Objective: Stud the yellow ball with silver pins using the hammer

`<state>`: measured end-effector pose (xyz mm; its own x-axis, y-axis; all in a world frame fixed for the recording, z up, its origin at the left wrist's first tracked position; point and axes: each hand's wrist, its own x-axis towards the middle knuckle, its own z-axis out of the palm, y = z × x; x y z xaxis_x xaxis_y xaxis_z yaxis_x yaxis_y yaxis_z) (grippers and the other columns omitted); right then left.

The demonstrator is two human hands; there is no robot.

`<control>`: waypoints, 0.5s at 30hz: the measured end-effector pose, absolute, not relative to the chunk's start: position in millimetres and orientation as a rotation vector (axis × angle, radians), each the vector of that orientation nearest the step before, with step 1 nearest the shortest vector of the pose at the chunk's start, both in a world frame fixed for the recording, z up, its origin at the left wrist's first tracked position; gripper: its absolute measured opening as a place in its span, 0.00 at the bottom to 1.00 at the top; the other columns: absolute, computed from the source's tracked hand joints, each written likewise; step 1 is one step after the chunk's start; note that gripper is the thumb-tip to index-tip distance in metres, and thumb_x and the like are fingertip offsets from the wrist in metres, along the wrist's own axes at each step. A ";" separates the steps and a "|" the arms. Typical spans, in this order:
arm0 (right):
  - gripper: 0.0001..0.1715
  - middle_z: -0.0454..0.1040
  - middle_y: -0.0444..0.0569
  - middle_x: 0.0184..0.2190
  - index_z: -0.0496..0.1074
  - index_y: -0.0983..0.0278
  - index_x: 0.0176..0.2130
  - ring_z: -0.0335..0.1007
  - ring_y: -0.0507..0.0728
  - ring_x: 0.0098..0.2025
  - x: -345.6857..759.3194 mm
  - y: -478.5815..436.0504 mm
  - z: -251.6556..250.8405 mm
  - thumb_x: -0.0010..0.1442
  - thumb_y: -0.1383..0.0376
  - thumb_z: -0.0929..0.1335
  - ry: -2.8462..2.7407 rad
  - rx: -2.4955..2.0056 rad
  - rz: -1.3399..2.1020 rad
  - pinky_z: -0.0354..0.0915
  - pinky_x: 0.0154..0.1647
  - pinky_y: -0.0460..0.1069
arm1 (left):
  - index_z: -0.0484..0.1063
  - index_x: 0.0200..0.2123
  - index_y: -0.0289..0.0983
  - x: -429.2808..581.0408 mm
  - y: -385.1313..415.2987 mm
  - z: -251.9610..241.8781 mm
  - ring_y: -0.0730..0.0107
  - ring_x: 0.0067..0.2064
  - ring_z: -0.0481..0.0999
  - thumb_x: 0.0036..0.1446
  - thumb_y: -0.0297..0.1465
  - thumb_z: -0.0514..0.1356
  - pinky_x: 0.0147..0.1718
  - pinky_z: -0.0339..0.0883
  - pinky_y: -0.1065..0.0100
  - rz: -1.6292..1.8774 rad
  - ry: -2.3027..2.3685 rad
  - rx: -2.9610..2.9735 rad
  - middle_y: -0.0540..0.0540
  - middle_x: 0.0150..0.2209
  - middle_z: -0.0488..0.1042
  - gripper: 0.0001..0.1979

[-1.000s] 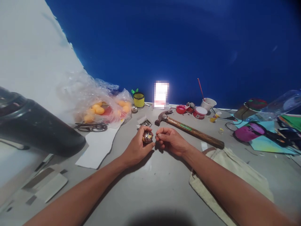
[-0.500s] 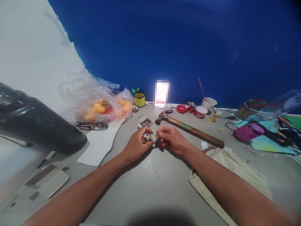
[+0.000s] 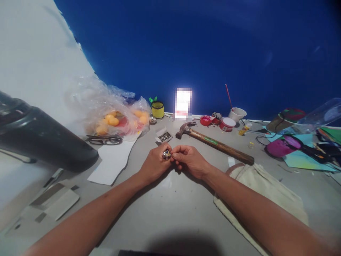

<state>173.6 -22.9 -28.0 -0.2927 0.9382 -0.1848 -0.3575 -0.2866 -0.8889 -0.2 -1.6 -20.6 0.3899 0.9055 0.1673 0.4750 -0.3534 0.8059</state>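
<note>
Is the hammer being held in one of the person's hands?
No, the hammer lies on the table beyond the right hand, and the left hand holds a shiny ball.

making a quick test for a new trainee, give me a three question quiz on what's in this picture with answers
1. Which hand grips the shiny ball?
2. True or false: the hammer lies on the table, beyond the right hand.
3. Fill in the blank: the red stick stands in a white ____.

Key: 1. The left hand. 2. True. 3. Cup.
</note>
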 end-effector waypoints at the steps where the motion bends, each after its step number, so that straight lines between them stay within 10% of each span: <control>1: 0.24 0.78 0.45 0.25 0.76 0.65 0.32 0.64 0.47 0.21 173.1 -23.3 -27.8 0.45 0.54 0.83 -0.946 -0.938 1.736 0.61 0.20 0.43 | 0.66 0.31 0.40 0.2 -2.1 -20.6 0.73 0.27 0.66 0.54 0.33 0.63 0.27 0.59 0.71 0.815 1.184 1.976 0.56 0.25 0.70 0.08; 15: 0.20 0.76 0.45 0.25 0.74 0.65 0.30 0.63 0.48 0.22 170.5 -26.2 -21.4 0.48 0.54 0.80 -1.099 -1.057 1.614 0.60 0.22 0.44 | 0.65 0.30 0.40 1.5 -4.3 -20.8 0.71 0.28 0.68 0.53 0.29 0.62 0.28 0.60 0.70 0.751 1.192 1.982 0.54 0.26 0.73 0.06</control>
<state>170.5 -26.2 -21.4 -0.2413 0.9570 -0.1613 -0.2011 -0.2119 -0.9564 1.5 -4.3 -20.8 0.4101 0.9037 0.1230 0.5015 -0.3361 0.7972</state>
